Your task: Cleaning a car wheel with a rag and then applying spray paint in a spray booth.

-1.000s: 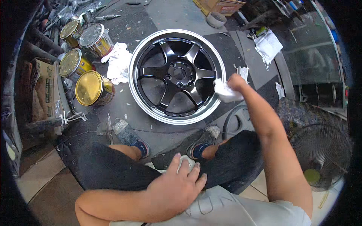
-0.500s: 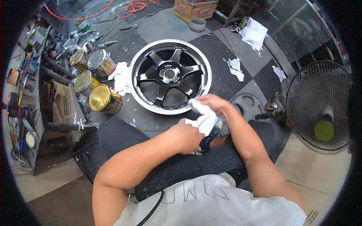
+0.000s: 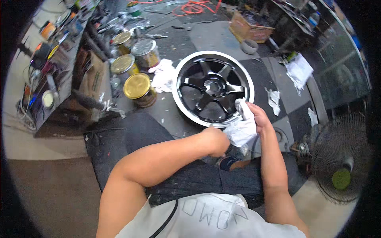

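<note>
Your right hand (image 3: 258,118) is holding a white cloth (image 3: 243,130) by the wheel (image 3: 214,88), and your left hand (image 3: 216,141) is gripping the cloth too

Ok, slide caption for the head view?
Right hand holds white cloth at a silver-rimmed black wheel, left hand alongside.

Wheel (image 3: 214,88) lies mid-floor (image 3: 204,39) — tins (image 3: 137,85) bunched off to its left, rag (image 3: 164,76) lying in between. Box (image 3: 256,32) sits toward the floor's far right corner, bowl (image 3: 249,47) just in front of it — fan (image 3: 341,178) at the near right.
</note>
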### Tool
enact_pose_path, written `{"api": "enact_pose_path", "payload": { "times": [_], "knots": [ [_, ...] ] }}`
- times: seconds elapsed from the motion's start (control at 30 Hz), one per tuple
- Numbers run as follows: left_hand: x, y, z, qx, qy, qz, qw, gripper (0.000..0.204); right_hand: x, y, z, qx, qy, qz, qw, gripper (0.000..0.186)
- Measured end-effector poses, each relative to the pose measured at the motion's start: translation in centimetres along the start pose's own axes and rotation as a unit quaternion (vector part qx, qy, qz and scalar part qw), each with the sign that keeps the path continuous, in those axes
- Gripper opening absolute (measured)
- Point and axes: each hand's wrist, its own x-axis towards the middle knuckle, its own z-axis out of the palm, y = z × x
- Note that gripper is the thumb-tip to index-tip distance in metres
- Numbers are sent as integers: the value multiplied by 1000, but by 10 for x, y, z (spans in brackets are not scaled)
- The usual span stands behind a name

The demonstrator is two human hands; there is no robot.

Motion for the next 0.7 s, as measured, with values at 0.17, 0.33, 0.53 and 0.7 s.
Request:
{"api": "enact_pose_path", "payload": {
  "times": [0.17, 0.33, 0.53, 0.7],
  "knots": [
    [-15, -10, -3, -121, 255, -90, 955, 75, 21, 2, 16, 131, 31, 3, 991, 33],
    [-23, -34, -12, -139, 440, -124, 878, 94, 25, -9, 50, 189, -9, -86, 978, 40],
    [-31, -69, -23, -284, 517, -98, 801, 71, 17, -16, 88, 224, -103, -131, 960, 44],
    [-38, -92, -27, -388, 565, -50, 726, 28, 7, -34, 91, 211, 4, -187, 959, 45]
  ]
}}
